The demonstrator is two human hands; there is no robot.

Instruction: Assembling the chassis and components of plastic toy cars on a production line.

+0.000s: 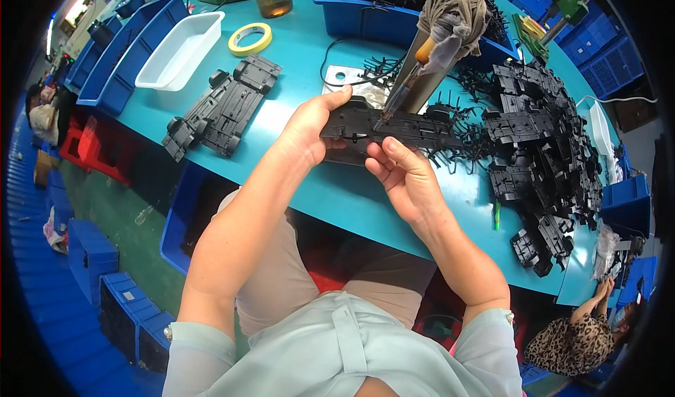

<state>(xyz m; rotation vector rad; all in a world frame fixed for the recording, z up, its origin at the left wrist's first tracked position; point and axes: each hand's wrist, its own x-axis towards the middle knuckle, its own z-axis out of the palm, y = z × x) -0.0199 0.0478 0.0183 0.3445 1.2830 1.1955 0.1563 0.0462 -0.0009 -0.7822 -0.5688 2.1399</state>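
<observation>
A long black plastic toy car chassis (411, 131) lies across under an upright tool with an orange handle (425, 51) and a thin metal shaft. The shaft's tip meets or nearly meets the middle of the chassis. My left hand (314, 124) grips the left end, thumb on the far side and fingers underneath. At the near edge, my right hand (406, 177) has its fingers curled and its thumb tip against the chassis; its hold is partly hidden. Grey cloth (455, 18) is wrapped round the tool's upper part. Two similar chassis (235, 109) rest on the table to the left.
Many black chassis (524, 126) are heaped at the right, with thin black parts (467, 126) beside them. A blue bin (365, 21) of black parts stands behind. Yellow tape (250, 40) and a white tray (181, 51) sit at the left. A co-worker (576, 341) is at far right.
</observation>
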